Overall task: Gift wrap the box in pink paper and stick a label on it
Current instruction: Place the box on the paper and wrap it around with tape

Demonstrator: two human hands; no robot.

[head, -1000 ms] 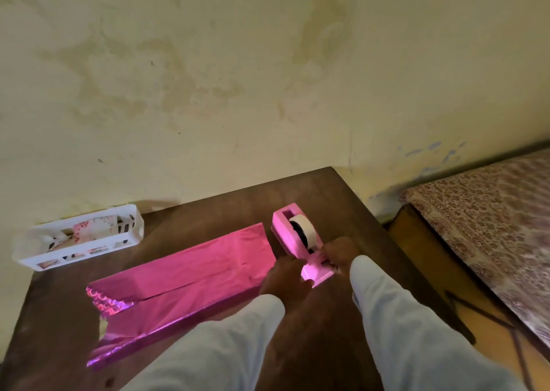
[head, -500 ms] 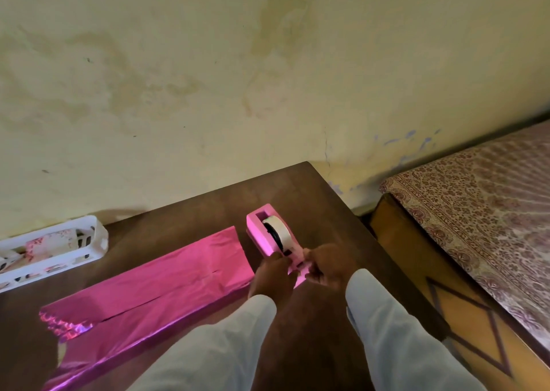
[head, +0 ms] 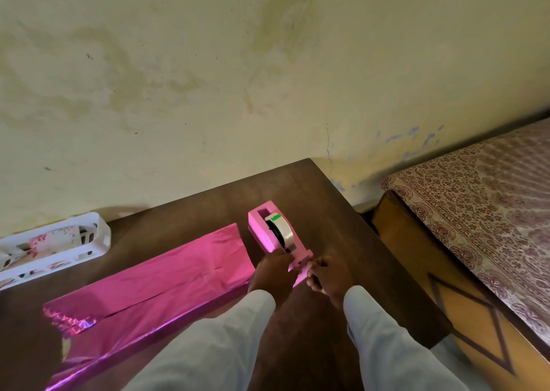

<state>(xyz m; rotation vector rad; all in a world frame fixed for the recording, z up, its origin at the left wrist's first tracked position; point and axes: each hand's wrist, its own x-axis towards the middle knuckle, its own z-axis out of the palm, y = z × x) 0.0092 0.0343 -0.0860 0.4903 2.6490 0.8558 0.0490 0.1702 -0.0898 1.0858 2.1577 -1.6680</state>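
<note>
On the dark wooden table [head: 327,209] the pink paper [head: 154,286] lies as a long, shiny strip running from the near left edge up towards the middle, folded over lengthwise with a seam along its top; its left end is crumpled and loose. The box is covered by this paper and cannot be seen directly. Just beside the paper's far right end stands a pink tape dispenser [head: 262,233], its roll of tape [head: 282,231] upright in the cradle and its cutter end pointing towards the person. The left hand [head: 275,271] grips the near end of the dispenser, fingers curled over its side, and lies partly over the right end of the paper. The right hand [head: 329,274] sits just to the right of the cutter, its fingers curled and the tips drawn together right at the cutter's edge; whether a strip of tape is pinched between them is too small to tell. Both arms come in from the bottom in pale sleeves. At the far left of the table, against the stained yellowish wall [head: 268,78], sits a white slotted basket [head: 102,236] holding something with a floral print. To the right of the table, well apart from the paper, is a bed [head: 476,212] with a patterned brown cover on a wooden frame
</note>
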